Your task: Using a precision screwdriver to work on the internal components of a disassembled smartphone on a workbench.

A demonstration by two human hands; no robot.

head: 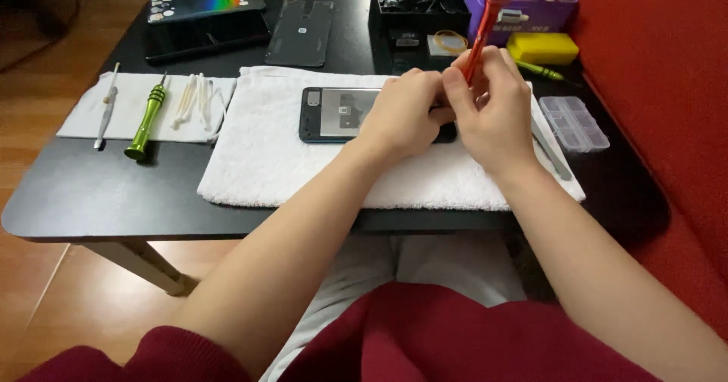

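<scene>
An opened smartphone (337, 113) lies back side up on a white towel (288, 162), its inner plate showing. My left hand (402, 113) rests on the phone's right half, fingers curled down onto it. My right hand (493, 113) grips a red screwdriver (480, 37) that stands nearly upright, its tip hidden between both hands over the phone's right end.
A green screwdriver (148, 116), a thin metal tool (106, 105) and cotton swabs (193, 97) lie on a small cloth at the left. Behind are a phone back cover (302, 31), a dark tablet (205, 18), a black box (413, 3), a purple box (531, 6), a yellow block (542, 47), a clear compartment case (576, 122) and tweezers (552, 154).
</scene>
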